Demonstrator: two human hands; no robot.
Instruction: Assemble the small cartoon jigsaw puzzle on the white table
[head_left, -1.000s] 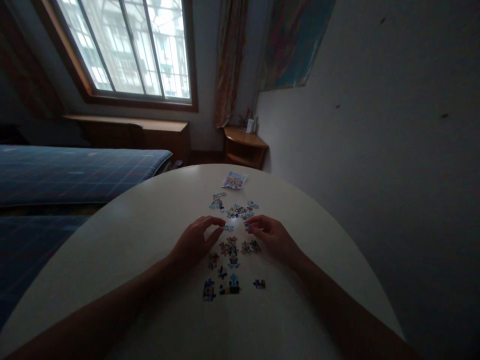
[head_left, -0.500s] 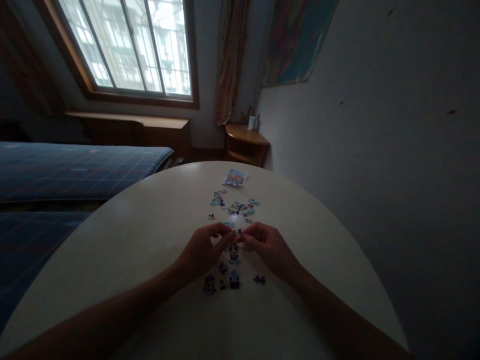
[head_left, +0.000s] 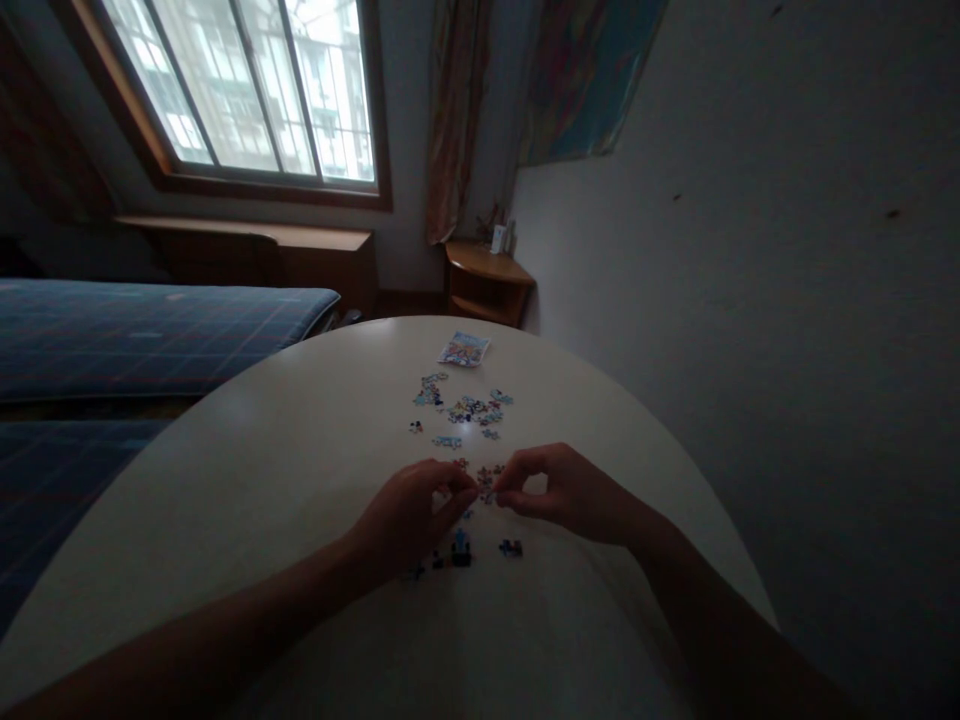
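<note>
Small reddish jigsaw pieces (head_left: 486, 480) lie between my two hands, near the middle of the round table (head_left: 300, 440). My right hand (head_left: 562, 490) pinches the right edge of a jigsaw piece there with thumb and forefinger. From the left, my left hand (head_left: 412, 510) meets the same cluster, thumb and forefinger pressed together; what is in that pinch is too small to make out. Part of the picture nearer me is covered by the left hand. A blue and black joined section (head_left: 460, 548) shows below it, and a dark loose piece (head_left: 511, 548) sits to its right.
Beyond the hands lie a pale blue joined strip (head_left: 448, 441) and a scattered pile of jigsaw pieces (head_left: 476, 409). A printed packet (head_left: 464, 349) rests near the far table edge. A plaid mattress (head_left: 150, 340) stands to the left, and a wall (head_left: 787, 350) rises on the right.
Both hands have come down toward me and moved slightly apart, uncovering the pale blue strip and the reddish pieces. The left hand now covers more of the near pieces. The view has shifted slightly.
</note>
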